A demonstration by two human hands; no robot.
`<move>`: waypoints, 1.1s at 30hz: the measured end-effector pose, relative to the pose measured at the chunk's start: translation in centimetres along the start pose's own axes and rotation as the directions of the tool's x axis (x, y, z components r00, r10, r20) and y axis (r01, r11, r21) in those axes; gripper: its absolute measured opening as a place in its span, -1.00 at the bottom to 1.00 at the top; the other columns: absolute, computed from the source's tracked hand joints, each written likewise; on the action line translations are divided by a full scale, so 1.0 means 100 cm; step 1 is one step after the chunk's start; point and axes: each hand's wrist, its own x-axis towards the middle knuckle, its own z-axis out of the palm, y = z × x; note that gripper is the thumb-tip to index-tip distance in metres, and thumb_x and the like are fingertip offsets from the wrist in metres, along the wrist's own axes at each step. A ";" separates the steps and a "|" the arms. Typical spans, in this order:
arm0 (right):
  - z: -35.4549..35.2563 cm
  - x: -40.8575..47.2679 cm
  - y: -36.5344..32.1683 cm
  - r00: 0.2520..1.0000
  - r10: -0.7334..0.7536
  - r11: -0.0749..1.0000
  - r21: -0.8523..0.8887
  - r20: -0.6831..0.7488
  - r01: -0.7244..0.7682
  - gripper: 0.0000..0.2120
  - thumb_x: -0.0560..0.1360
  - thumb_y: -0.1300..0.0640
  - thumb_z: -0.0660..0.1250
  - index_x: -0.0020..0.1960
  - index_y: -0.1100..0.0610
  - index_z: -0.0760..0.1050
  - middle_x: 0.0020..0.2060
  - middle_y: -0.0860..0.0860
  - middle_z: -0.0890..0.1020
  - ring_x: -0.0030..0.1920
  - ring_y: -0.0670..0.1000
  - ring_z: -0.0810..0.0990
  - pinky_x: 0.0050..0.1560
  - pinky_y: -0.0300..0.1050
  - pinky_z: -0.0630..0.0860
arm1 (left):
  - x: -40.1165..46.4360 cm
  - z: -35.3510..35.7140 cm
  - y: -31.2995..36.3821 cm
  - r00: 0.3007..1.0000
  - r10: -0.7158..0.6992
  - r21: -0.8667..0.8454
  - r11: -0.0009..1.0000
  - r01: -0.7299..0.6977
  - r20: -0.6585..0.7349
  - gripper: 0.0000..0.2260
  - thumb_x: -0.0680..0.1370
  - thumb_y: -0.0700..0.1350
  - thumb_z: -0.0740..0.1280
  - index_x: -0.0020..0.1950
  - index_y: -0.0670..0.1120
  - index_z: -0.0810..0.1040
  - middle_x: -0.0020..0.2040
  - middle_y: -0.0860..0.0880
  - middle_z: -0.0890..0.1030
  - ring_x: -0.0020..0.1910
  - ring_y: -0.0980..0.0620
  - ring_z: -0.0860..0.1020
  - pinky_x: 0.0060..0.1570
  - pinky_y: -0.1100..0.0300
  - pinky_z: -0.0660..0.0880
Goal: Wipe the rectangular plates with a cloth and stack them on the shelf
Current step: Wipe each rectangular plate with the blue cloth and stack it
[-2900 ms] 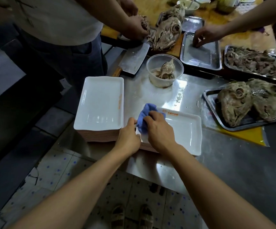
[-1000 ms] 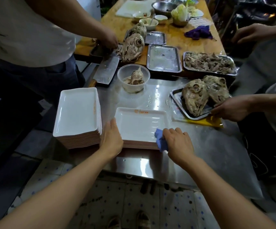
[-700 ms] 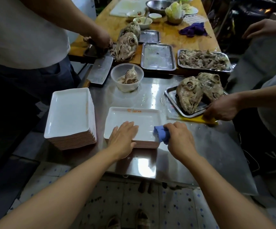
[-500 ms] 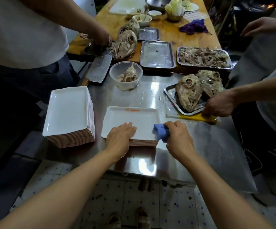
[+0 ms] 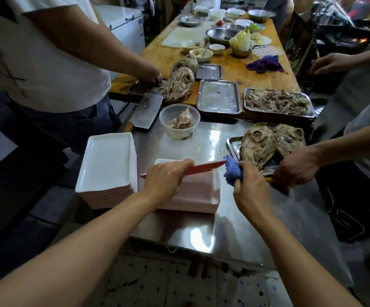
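While tilted on edge over the stack (image 5: 192,196), plate (image 5: 201,168) in left hand's (image 5: 164,178) grip, right hand (image 5: 249,185) clutching cloth (image 5: 231,171).

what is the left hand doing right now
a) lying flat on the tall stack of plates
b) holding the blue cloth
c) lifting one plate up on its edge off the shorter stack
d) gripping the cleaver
c: the left hand grips one plate tilted up so its red underside edge shows above the shorter stack, while the right hand holds the blue cloth.
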 end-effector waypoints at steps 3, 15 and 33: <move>-0.003 0.004 -0.017 0.995 -0.039 0.996 0.080 -0.094 0.047 -0.61 0.42 0.36 0.18 0.23 0.17 0.39 0.06 0.20 0.57 0.01 0.24 0.53 -0.07 0.08 0.46 | 0.001 -0.024 -0.005 0.976 -0.215 -0.196 0.959 0.203 -0.038 -0.70 0.46 -0.22 0.38 0.16 0.00 0.53 -0.10 -0.07 0.68 -0.15 -0.18 0.61 -0.23 0.11 0.47; 0.013 0.009 -0.127 0.800 -0.598 0.795 0.165 0.051 0.584 -0.37 0.41 0.22 0.18 0.48 0.14 0.20 0.45 0.17 0.24 0.46 0.14 0.17 0.47 0.00 0.11 | -0.056 -0.086 -0.037 0.811 -0.535 -0.832 0.319 0.453 0.237 -0.77 0.56 -0.25 0.29 0.08 0.07 0.53 -0.14 -0.07 0.69 -0.19 -0.01 0.65 -0.14 0.09 0.59; 0.029 0.012 -0.144 0.885 -0.466 0.852 0.272 0.009 0.447 -0.51 0.60 0.16 0.16 0.49 0.06 0.15 0.41 0.08 0.22 0.39 0.06 0.26 0.28 -0.29 0.17 | -0.066 -0.105 -0.034 0.736 -0.639 -0.965 -0.040 0.260 0.225 -0.80 0.57 -0.31 0.24 0.10 -0.06 0.52 -0.20 -0.16 0.68 -0.29 -0.05 0.65 -0.28 0.06 0.61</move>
